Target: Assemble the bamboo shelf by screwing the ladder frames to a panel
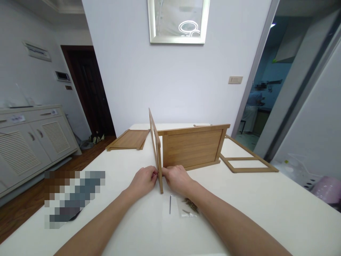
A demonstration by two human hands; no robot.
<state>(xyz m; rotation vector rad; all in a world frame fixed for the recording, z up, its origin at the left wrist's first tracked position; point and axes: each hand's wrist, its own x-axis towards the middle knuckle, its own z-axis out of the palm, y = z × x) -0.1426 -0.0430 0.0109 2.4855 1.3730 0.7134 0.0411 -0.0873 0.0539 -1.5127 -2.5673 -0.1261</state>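
A narrow wooden frame (159,156) stands upright on the white table, edge-on to me. To its right a wooden panel (193,147) stands on its long side, meeting the frame at its near end. My left hand (144,180) is closed against the frame's left side, fingertips pinched low down; what they hold is too small or hidden to tell. My right hand (179,179) is closed around the panel's lower near corner, its fingertips against the frame. Just in front lie an L-shaped hex key (170,205) and a clear plastic bag (188,212) with several brass-coloured screws (192,205).
Flat wooden panels (129,138) lie at the table's back left. An open wooden frame (249,159) lies at the right. A blurred-out dark object (77,199) is at the left edge. The wall (176,81) stands behind the table (133,227). A person (254,103) is beyond the doorway.
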